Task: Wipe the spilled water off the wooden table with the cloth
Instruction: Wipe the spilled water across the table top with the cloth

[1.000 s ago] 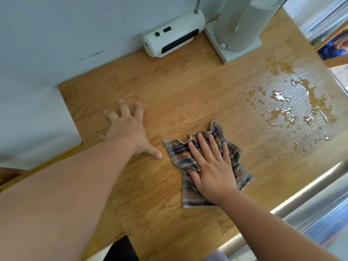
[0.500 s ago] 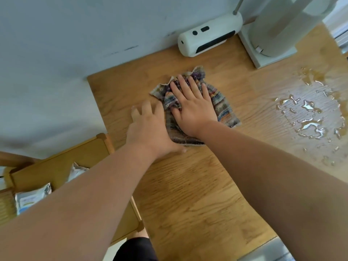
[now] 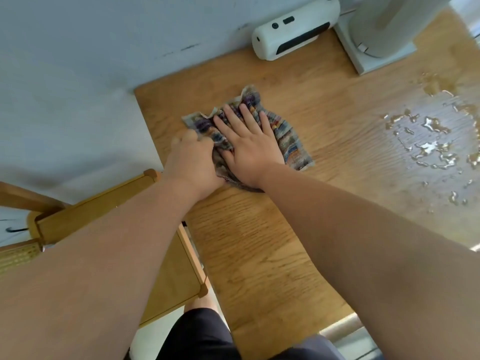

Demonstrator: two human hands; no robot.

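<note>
My right hand (image 3: 250, 146) lies flat on the cloth (image 3: 292, 141), palm down, fingers straight and a little spread, the tips pointing away from me toward the wall (image 3: 91, 61). The striped cloth is crumpled under that palm; its far edge stands up in folds just beyond my fingertips, and a flatter corner sticks out to the right of my little finger. My left hand (image 3: 191, 158) sits tight against the right one, thumb side touching it, its fingers curled in and gripping the bunched left edge of the cloth, though the tips themselves are tucked out of sight. Both hands rest near the left end of the wooden table (image 3: 259, 242). The spilled water (image 3: 428, 144) lies well apart to the right of my right fingers, a scatter of shining puddles and drops that the cloth does not touch. Beyond my fingertips, against the wall, lies a white device (image 3: 293, 35), and to its right stands a white stand base (image 3: 376, 53). Left of my left forearm is a wooden chair (image 3: 171, 268).
</note>
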